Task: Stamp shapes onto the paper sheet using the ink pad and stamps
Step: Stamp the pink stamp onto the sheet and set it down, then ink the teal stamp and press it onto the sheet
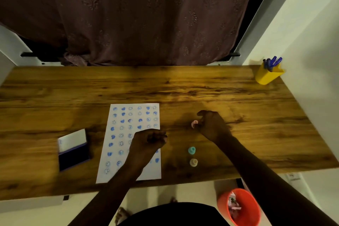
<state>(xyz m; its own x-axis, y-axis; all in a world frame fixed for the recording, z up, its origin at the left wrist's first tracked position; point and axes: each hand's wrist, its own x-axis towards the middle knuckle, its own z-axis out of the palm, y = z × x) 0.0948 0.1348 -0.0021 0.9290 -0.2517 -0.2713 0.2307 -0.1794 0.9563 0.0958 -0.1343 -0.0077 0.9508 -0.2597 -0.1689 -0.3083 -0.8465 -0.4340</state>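
Note:
A white paper sheet [117,152] lies on the wooden desk, covered with several rows of blue hearts, smileys and swirls. My left hand [148,140] rests in a loose fist on the sheet's right side, and I see nothing in it. It hides some of the prints. An open ink pad [73,158] with a dark blue pad and a raised white lid sits left of the sheet. My right hand [211,124] is right of the sheet, its fingertips curled on a small pink stamp [194,124] at the desk surface. A teal stamp [191,150] and a beige stamp [193,162] stand nearer to me.
A yellow pen holder [267,76] with blue pens stands at the desk's far right corner. A brown curtain [146,14] hangs behind the desk. An orange bin [244,207] sits on the floor below the desk's front edge. A white wall runs along the right.

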